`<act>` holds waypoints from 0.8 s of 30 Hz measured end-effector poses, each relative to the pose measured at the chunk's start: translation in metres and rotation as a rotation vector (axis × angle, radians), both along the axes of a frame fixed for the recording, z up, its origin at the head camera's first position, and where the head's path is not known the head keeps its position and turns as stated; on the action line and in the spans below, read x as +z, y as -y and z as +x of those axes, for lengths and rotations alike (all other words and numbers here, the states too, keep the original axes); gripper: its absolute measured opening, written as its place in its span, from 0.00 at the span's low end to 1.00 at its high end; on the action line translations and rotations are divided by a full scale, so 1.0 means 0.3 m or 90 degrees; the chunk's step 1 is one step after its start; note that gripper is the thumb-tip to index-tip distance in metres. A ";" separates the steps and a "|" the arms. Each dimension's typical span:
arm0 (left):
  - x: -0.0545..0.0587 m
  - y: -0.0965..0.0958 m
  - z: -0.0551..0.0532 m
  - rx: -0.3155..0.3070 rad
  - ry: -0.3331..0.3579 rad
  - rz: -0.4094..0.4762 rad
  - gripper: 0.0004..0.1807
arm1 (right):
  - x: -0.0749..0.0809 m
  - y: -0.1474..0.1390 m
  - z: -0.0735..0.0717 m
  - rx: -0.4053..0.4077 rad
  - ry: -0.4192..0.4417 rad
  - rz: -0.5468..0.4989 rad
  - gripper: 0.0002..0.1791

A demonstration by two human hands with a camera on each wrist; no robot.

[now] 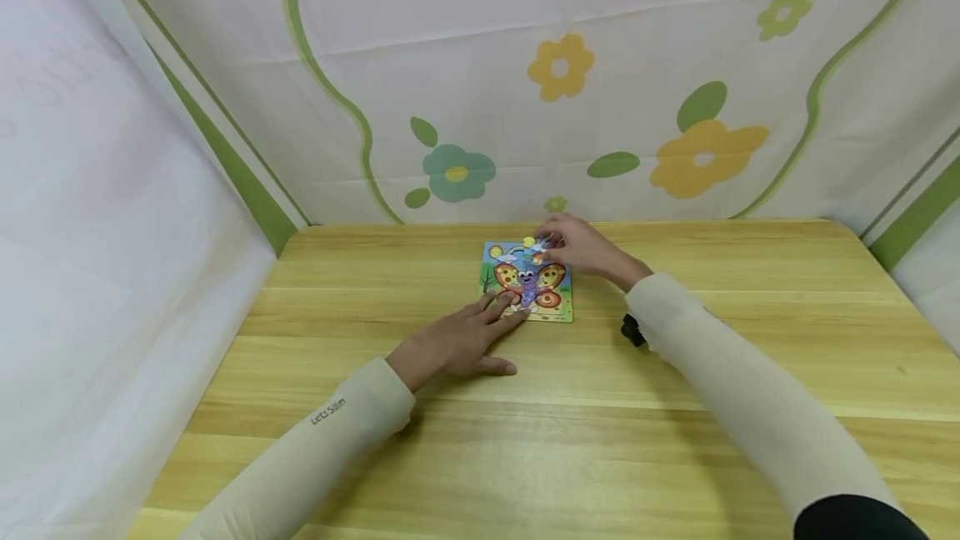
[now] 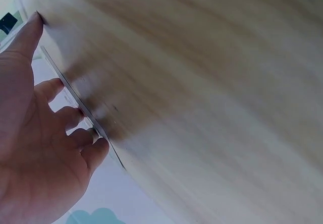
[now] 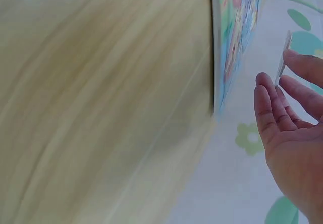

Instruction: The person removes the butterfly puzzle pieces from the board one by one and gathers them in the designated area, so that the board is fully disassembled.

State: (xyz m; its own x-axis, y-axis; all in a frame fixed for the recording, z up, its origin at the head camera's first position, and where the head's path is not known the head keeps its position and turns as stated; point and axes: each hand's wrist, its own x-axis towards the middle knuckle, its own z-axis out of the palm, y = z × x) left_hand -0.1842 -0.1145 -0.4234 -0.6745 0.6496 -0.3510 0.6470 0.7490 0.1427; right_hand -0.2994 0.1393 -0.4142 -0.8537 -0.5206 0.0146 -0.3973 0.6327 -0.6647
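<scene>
A flat jigsaw puzzle board [image 1: 561,315] with a butterfly picture lies near the table's back edge. The left hand [image 1: 465,340] rests its outstretched fingertips on the board's lower left part, its thumb spread away toward the front. In the left wrist view, those fingers [image 2: 70,117] reach over the board's edge. Above the board's upper right corner, the right hand [image 1: 585,247] pinches a thin puzzle piece [image 3: 283,57] between thumb and fingers. Part of this piece shows yellow in the head view. Raised off the board, it stands on edge in the right wrist view.
The wooden table [image 1: 570,440] stretches out around the board. Behind it hangs a white curtain [image 1: 495,98] printed with flowers, and another white sheet [image 1: 90,273] closes the left side. A small black object [image 1: 633,330] shows beside the right sleeve.
</scene>
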 end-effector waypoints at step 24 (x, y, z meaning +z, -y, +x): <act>0.001 0.005 0.005 -0.003 0.011 0.022 0.48 | -0.036 -0.300 -0.004 -0.086 -0.002 0.022 0.19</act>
